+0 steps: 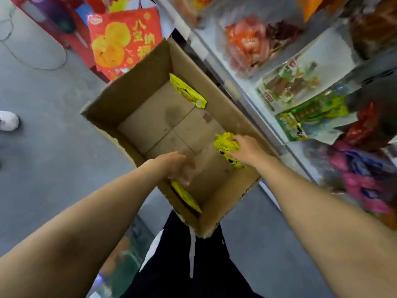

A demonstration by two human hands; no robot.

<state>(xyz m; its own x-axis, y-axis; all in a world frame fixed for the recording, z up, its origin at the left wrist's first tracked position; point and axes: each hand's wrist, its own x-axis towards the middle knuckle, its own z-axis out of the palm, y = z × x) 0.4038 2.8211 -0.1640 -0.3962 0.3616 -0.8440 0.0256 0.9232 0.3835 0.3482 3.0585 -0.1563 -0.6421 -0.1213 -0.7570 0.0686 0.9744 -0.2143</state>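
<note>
Beside stocked shelves (253,106), a yellow packet (223,143) is clenched in the right grip (247,151) against the right wall of the cardboard box (133,87); it could be torn. Whether the blurred left grip (174,166) is closed cannot be told; the near packet (187,197) may be missed.

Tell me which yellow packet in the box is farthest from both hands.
The far packet, at the box's far end. The right hand grips the crumpled packet; the left hand hovers above the near-wall packet.

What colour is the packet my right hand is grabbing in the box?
The packet is bright yellow with black markings; the head view shows it.
</note>
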